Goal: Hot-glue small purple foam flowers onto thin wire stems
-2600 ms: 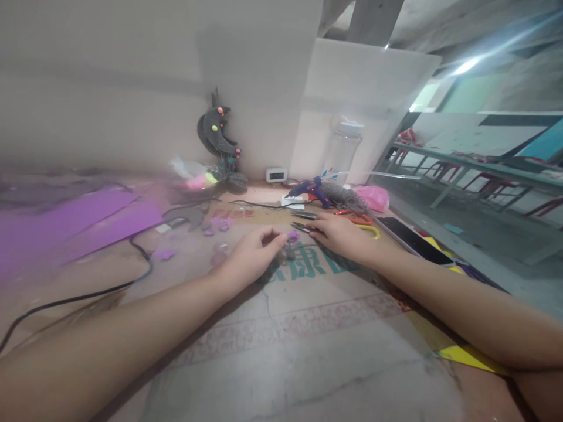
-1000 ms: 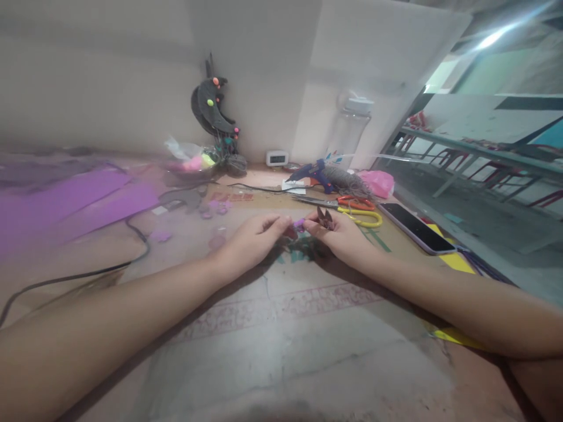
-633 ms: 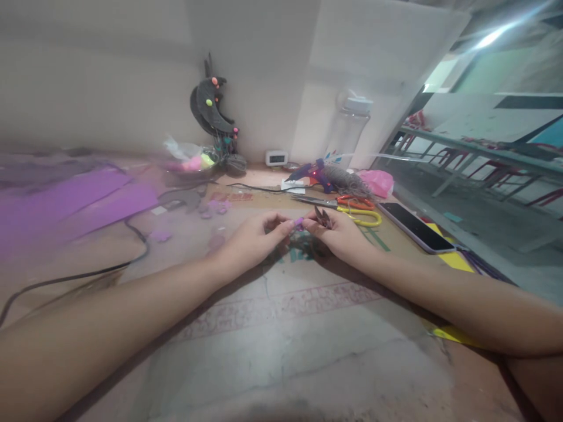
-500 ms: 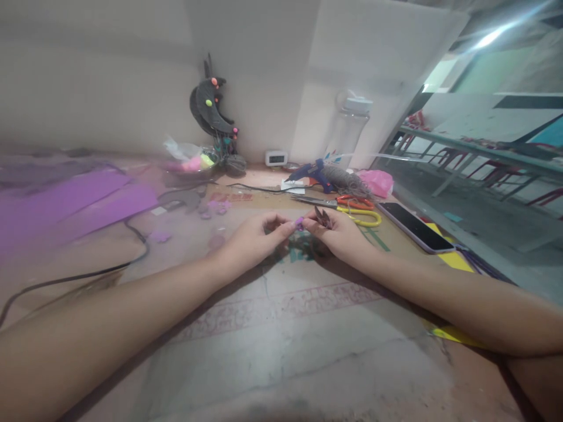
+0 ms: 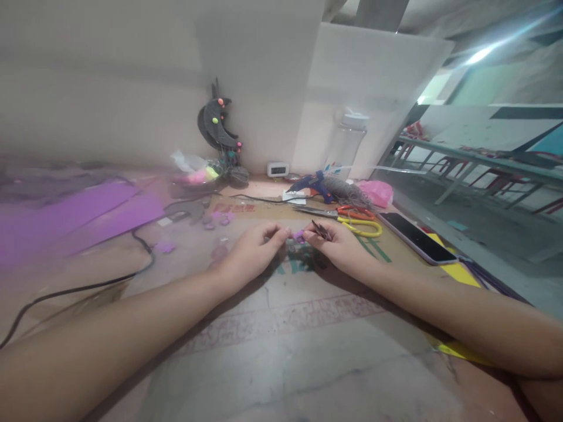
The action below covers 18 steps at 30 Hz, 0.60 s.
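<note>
My right hand [image 5: 341, 241] pinches a small purple cut-out piece [image 5: 299, 236] between thumb and finger. A dark metal tool with pointed tips [image 5: 322, 230] sticks up from the same hand; its lower part is hidden in the palm. Just left of the piece is my left hand [image 5: 259, 249], its thumb and fingertips closed together. Whether those fingertips hold anything is too small to tell. Beyond my right hand lie scissors [image 5: 358, 220] with orange and yellow handles.
A blue glue gun [image 5: 314, 184] lies behind the scissors, beside grey yarn [image 5: 345, 190]. A phone [image 5: 417, 237] rests at the right, purple sheets [image 5: 97, 214] at the left. A black cable [image 5: 79, 287] crosses the left side. At the wall stand a moon-shaped decoration [image 5: 215, 126] and a bottle [image 5: 347, 143].
My left fingertips have drawn slightly left, away from the purple piece, which stays in my right hand. The camera has tilted up a little, so things sit lower in view.
</note>
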Motion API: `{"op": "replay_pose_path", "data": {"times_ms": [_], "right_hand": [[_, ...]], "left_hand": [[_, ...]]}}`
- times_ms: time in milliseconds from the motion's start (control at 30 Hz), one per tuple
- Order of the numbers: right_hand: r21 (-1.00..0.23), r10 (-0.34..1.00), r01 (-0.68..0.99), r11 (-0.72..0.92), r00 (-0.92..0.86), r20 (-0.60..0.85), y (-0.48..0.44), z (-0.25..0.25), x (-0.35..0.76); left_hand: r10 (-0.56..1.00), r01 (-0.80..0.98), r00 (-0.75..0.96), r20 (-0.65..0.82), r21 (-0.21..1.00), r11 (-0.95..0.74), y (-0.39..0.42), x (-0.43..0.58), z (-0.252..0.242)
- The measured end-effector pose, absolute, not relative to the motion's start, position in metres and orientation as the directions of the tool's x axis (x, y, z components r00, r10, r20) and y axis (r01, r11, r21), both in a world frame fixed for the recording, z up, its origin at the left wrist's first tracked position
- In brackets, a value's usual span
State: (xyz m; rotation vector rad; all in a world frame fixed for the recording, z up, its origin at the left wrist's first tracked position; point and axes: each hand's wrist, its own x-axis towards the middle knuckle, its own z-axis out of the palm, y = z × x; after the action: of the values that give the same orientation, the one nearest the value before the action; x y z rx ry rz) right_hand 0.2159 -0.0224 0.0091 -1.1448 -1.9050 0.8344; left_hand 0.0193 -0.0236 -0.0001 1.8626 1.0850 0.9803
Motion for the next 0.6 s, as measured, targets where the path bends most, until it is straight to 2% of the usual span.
{"op": "replay_pose_path", "data": {"times_ms": [433,600], "right_hand": [[-0.783,0.888,0.437,0.442,-0.333,0.316,-0.0207,0.0043,0.2194],[-0.79,0.885,0.407,0.458,-0.29,0.364,-0.0203,0.0051,0.2198]], "left_hand": [[0.906,0.398,0.355,0.232,0.839,-0.37,-0.0268,0.0194,0.0062],[0.892,0.415,0.36,0.273,0.81,-0.415,-0.0262,0.0183,0.0054]]}}
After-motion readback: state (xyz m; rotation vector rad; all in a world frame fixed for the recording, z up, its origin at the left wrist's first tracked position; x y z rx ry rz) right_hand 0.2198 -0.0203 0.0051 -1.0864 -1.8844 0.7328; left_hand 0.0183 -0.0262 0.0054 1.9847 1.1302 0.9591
